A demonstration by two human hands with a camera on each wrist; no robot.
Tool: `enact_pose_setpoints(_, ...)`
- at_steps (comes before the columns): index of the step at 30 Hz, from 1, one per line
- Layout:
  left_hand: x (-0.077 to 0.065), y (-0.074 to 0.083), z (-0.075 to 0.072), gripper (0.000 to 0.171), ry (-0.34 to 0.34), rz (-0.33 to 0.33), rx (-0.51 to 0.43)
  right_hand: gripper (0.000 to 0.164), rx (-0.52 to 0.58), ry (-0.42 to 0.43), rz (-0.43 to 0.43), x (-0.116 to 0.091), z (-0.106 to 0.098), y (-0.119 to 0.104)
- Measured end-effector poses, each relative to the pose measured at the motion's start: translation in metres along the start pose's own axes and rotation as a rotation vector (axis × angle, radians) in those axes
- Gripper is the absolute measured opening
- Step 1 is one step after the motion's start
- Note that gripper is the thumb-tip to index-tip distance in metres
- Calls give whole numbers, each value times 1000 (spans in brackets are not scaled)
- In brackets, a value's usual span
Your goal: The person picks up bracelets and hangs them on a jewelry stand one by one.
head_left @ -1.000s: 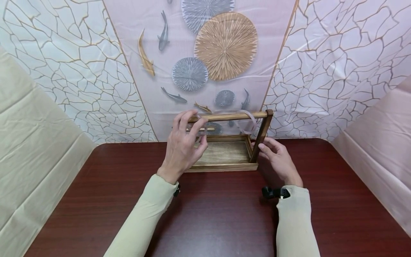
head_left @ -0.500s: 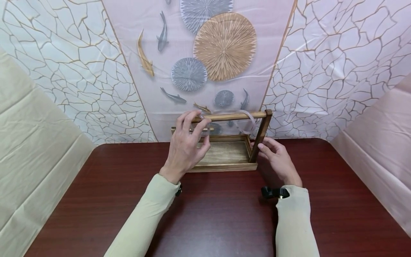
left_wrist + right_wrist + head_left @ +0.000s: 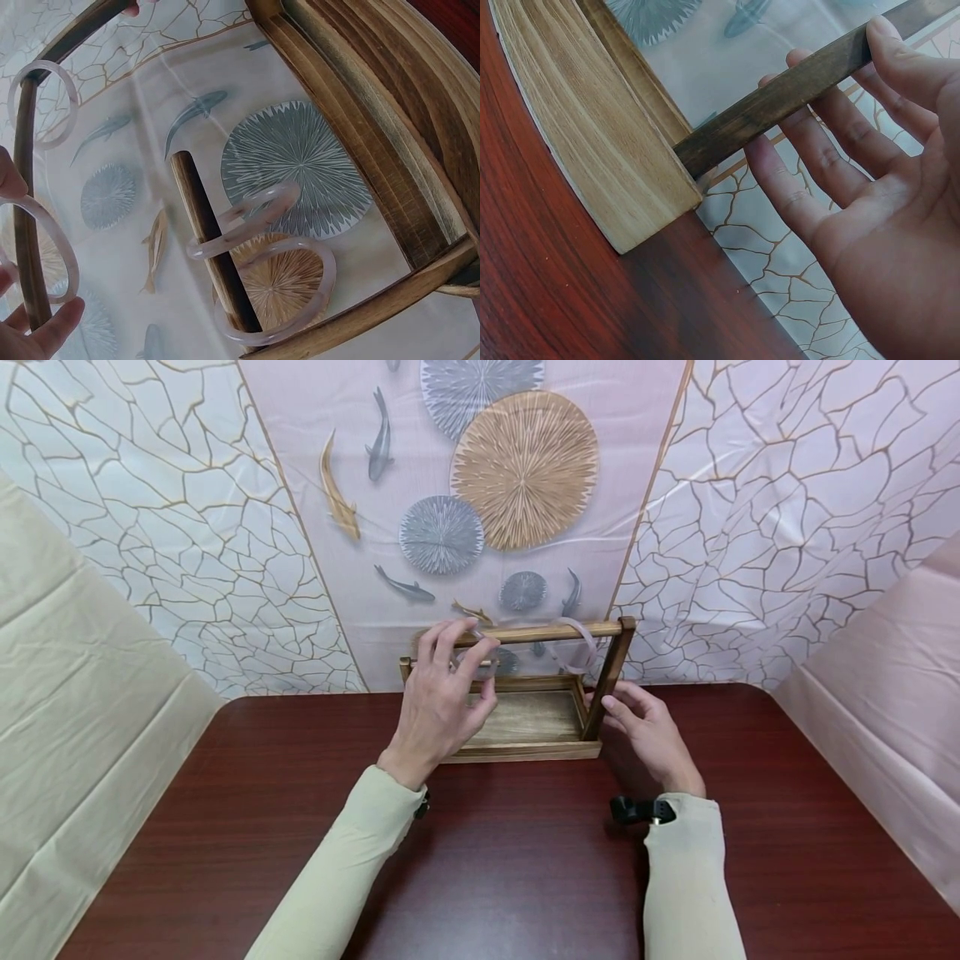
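A wooden bangle stand (image 3: 525, 750) with a shallow tray base stands at the back of the table. My left hand (image 3: 438, 714) pinches a pale, translucent pinkish bangle (image 3: 67, 244) that hangs around the top bar (image 3: 25, 165). Another bangle (image 3: 589, 639) of the same look hangs on that bar further right. In the left wrist view, a shorter, lower bar (image 3: 196, 199) carries two more bangles, one tilted (image 3: 277, 202) and one near the bar's base (image 3: 330, 274). My right hand (image 3: 652, 735) grips the right upright post (image 3: 787, 94), thumb on one side and fingers on the other.
The dark red-brown table (image 3: 525, 860) has its back edge close behind the stand. A patterned cloth backdrop (image 3: 525, 468) with fish and round motifs hangs there. Plain cloth (image 3: 82, 677) flanks the left side. Black straps (image 3: 637, 810) sit at the wrists.
My left hand has slid a little to the right along the top bar with the bangle, showing more of the stand's left end. The right hand keeps its place on the post.
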State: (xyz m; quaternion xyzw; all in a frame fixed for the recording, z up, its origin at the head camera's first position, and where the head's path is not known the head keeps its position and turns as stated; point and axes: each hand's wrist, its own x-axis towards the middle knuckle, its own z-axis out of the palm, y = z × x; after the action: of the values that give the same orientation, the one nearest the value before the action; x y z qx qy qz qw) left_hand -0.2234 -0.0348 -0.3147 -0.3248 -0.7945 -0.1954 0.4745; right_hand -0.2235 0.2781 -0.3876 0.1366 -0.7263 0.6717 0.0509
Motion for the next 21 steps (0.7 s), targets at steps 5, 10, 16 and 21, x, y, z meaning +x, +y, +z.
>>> enact_pose_setpoints(5,1,2,2,40,-8,7,3,30,-23,2,4,0,0,0)
enact_pose_setpoints(10,0,3,4,40,-21,13,4,31,-38,5,21,-1,0,2)
enact_pose_setpoints(16,1,4,6,41,-30,13,5,31,-45,14,12,0,0,2)
enact_pose_setpoints(21,3,4,7,44,-35,16,6,30,-25,7,2,1,0,1)
